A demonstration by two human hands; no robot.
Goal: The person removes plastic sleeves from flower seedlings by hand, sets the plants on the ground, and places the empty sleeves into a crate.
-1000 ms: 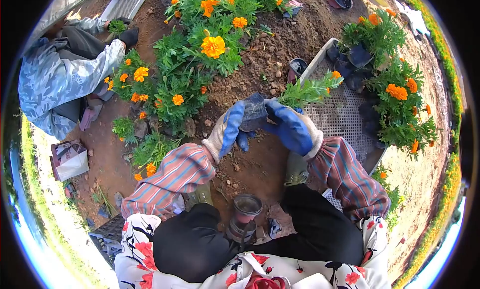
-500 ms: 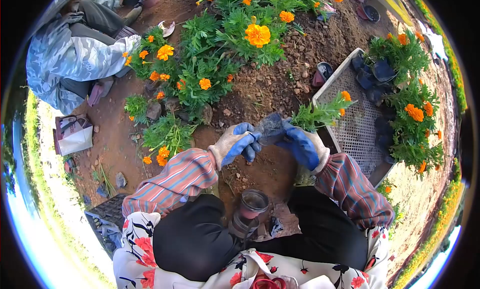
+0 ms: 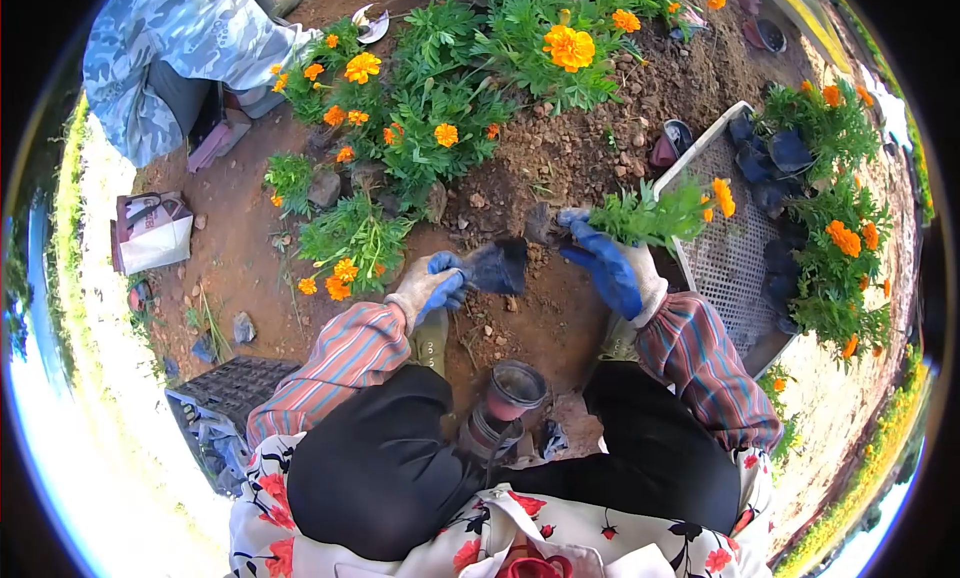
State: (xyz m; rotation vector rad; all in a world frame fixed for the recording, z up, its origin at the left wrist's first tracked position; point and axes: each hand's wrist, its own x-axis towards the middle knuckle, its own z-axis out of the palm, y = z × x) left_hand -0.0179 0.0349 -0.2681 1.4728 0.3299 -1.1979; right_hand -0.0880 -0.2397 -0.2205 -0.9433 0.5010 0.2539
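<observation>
My left hand (image 3: 432,288), in a blue and white glove, is closed on the edge of a black plastic nursery pot (image 3: 497,268) that is tipped on its side. In my right hand (image 3: 617,270), gloved the same way, is a marigold plant (image 3: 655,216) lying sideways, its orange flowers pointing right. The plant's dark root ball (image 3: 540,224) sticks out at the left of that hand, apart from the pot. Below, between my knees, stand stacked plastic pots (image 3: 516,390).
To the right, a grey plastic crate (image 3: 722,268) holds potted marigolds (image 3: 838,240) in black pots. Planted marigolds (image 3: 440,98) grow ahead in brown soil. A person in a camouflage top (image 3: 160,63) crouches at upper left, near a bag (image 3: 152,233). A black crate (image 3: 232,390) lies at left.
The marigold's root ball has come out of the black pot. My left hand has drawn the pot down and left, while the plant stays in my right hand. The view has shifted slightly.
</observation>
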